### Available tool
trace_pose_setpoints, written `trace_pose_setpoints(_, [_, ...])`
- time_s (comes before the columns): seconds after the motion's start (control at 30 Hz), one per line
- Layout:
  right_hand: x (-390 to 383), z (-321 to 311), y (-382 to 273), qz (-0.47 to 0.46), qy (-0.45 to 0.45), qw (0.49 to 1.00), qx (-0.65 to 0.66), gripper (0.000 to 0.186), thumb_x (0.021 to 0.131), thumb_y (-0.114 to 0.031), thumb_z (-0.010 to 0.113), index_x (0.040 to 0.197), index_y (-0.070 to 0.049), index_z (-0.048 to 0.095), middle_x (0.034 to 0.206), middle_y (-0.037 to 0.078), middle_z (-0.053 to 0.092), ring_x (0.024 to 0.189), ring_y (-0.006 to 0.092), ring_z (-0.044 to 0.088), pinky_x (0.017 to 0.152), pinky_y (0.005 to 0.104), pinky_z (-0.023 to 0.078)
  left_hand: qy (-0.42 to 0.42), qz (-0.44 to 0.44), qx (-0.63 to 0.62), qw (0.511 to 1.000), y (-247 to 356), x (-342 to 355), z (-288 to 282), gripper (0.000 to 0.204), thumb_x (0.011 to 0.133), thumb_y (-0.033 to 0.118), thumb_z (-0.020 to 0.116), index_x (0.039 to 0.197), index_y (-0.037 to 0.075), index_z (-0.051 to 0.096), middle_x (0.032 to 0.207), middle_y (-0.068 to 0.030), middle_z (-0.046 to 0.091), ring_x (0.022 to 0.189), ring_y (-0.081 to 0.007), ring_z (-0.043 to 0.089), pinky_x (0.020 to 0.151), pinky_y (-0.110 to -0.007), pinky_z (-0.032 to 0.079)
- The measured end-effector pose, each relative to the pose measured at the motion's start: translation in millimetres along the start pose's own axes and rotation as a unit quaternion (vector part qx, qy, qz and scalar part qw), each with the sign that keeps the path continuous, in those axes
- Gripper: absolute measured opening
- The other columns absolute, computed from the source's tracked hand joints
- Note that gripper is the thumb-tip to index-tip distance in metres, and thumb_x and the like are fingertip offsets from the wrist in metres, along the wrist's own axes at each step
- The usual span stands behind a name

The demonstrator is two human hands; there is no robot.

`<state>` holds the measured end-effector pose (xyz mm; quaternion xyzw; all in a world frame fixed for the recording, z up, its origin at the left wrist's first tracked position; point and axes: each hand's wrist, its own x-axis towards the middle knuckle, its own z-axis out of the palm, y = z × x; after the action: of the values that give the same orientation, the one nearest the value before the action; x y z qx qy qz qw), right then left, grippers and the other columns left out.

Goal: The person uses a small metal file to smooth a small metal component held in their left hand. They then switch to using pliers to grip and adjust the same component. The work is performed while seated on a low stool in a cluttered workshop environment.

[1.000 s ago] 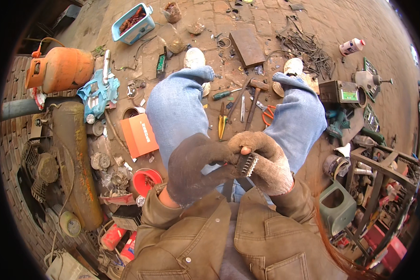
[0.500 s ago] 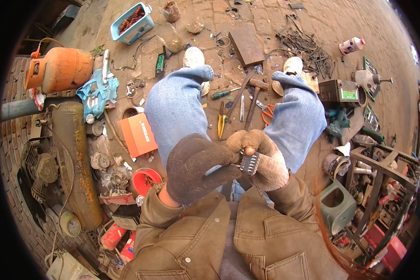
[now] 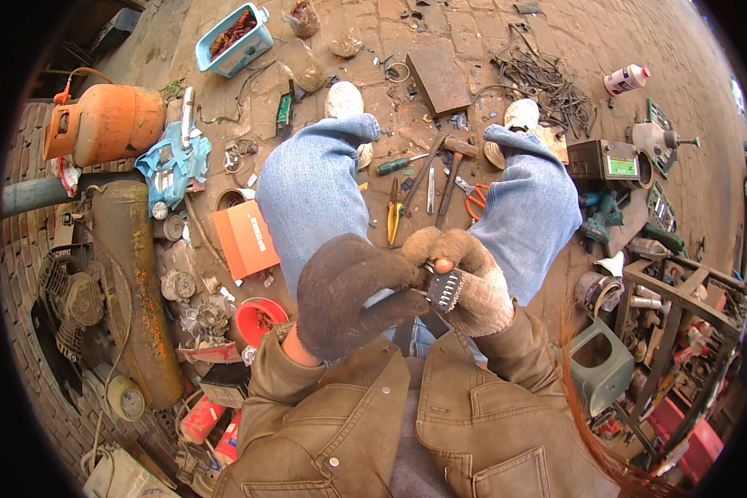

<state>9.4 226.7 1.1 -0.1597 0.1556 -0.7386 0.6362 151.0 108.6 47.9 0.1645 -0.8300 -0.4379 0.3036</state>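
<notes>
Both hands wear worn brown knit gloves and meet in front of my lap. My right hand (image 3: 476, 286) is closed around a small black part (image 3: 446, 288) with a row of short silvery pins; a bare fingertip pokes out of the glove above it. From the other side, my left hand (image 3: 348, 295) pinches at the part's left edge, thumb and fingers meeting there. What lies between the left fingertips is mostly hidden. Past my hands on the ground are yellow-handled pliers (image 3: 394, 220), a hammer (image 3: 450, 178), a green-handled screwdriver (image 3: 394, 166) and orange-handled scissors or pliers (image 3: 476, 202).
Left of my legs are an orange box (image 3: 244, 241), a red bucket (image 3: 261, 321) and an orange gas cylinder (image 3: 116, 120). Ahead lie a metal block (image 3: 437, 81) and tangled cables (image 3: 548, 87). At right stand a green plastic stool (image 3: 602, 373) and a metal frame (image 3: 689, 311).
Both hands have risen very slightly in the view, together with the black part. The hold on it looks the same.
</notes>
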Motion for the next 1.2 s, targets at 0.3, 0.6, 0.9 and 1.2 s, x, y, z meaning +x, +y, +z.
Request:
trace_pose_setpoints(0.3, [-4.1,-1.6,0.6,0.093,0.219,0.965,-0.108,0.04,0.088,-0.014,0.075,0.124,-0.004,0.059,0.105,0.009,0.067,0.082,0.0158,0.063,0.07,0.0291,0.053,0.014,-0.213,-0.081,0.974,-3.5,-3.9,7.6,0.009,0.086,0.01,0.074,0.091,0.003,0.07,0.082,-0.0093,0.067,0.07,-0.0212,0.062,0.064,-0.033,0.048])
trace_pose_setpoints(0.6, [16.3,-15.3,-5.9,0.059,0.336,0.935,-0.094,0.033,0.097,-0.016,0.064,0.125,0.001,0.058,0.101,0.006,0.067,0.082,0.0134,0.062,0.072,0.0269,0.052,0.062,-0.338,-0.153,0.926,-30.4,14.6,8.1,0.02,0.099,0.013,0.057,0.111,-0.001,0.066,0.085,-0.0055,0.065,0.067,-0.0074,0.053,0.061,-0.023,0.044])
trace_pose_setpoints(0.9, [119.2,-227.9,2.6,-0.066,0.506,0.858,-0.062,0.016,0.097,-0.013,0.066,0.108,-0.002,0.064,0.086,0.003,0.063,0.072,0.0114,0.059,0.061,0.0239,0.049,0.11,-0.281,-0.102,0.948,-81.3,120.0,-20.1,0.02,0.098,0.011,0.06,0.112,-0.002,0.065,0.09,-0.007,0.067,0.066,-0.0085,0.055,0.062,-0.022,0.046])
trace_pose_setpoints(1.2, [197.6,-435.6,13.5,-0.006,0.557,0.792,-0.249,0.036,0.09,-0.018,0.073,0.116,0.007,0.067,0.1,0.013,0.071,0.083,0.0194,0.064,0.073,0.0307,0.05,-0.047,-0.27,0.054,0.96,-93.3,132.8,-15.4,0.026,0.076,0.0,0.063,0.101,-0.002,0.068,0.078,-0.0091,0.063,0.065,-0.0162,0.056,0.061,-0.03,0.045])
